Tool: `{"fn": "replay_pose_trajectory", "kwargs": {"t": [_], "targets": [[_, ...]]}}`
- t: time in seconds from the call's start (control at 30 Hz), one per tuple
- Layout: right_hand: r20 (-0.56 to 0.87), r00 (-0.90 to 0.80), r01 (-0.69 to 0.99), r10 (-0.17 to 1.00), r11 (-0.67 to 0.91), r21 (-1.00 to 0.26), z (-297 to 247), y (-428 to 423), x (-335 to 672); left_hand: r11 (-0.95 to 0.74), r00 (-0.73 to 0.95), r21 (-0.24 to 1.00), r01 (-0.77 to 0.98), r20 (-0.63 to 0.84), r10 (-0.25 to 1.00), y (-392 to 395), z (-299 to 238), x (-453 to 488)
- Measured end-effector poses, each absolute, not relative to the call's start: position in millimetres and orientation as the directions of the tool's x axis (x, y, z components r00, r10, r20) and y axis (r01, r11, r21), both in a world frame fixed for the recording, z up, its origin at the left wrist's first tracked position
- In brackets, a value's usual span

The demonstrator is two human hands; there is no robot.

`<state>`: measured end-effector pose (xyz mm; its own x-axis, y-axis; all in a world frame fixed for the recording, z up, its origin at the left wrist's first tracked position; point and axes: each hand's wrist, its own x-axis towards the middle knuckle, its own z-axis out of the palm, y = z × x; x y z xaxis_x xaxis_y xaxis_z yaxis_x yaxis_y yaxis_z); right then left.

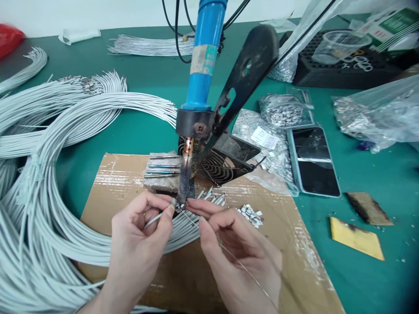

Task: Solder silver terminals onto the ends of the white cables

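A blue-handled soldering iron (200, 89) is clamped in a black metal bracket (244, 74), its dark tip pointing down between my hands. My left hand (139, 237) pinches a white cable (152, 221) near its end, right under the tip. Between thumb and fingers of my right hand (240, 250) runs a thin solder wire (244, 267), its end reaching the cable end at the tip. Fingertips partly hide the joint there. Beneath my hands lies a bundle of white cables (185, 231), its stripped ends beside the iron's tip.
Cardboard (288, 261) covers the bench front. Small metal pieces (251, 216) lie right of my hands. Behind the iron stands a black fan (225, 161). Coiled cables (42, 187) fill the left. A phone (314, 161), bagged metal parts (283, 111) and a yellow sponge (356, 237) lie right.
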<state>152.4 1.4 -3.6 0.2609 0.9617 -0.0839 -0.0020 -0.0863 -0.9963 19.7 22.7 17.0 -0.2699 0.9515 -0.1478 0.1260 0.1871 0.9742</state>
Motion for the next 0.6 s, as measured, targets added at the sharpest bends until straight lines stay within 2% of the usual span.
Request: {"fn": "replay_pose_trajectory", "kwargs": {"t": [0.2, 0.4, 0.6], "targets": [[-0.102, 0.266, -0.019, 0.958, -0.101, -0.995, -2, 3, 153, 0.18, -0.247, 0.972, 0.15, -0.14, 0.959, 23, 15, 20], [-0.149, 0.258, -0.055, 0.954, -0.14, -0.989, -1, 6, 154, 0.2, -0.366, 0.978, 0.057, -0.166, 0.916, 20, 18, 33], [-0.153, 0.258, -0.078, 0.954, -0.138, -0.987, 0, 7, 155, 0.203, -0.355, 0.976, 0.085, -0.16, 0.921, 18, 19, 34]]}}
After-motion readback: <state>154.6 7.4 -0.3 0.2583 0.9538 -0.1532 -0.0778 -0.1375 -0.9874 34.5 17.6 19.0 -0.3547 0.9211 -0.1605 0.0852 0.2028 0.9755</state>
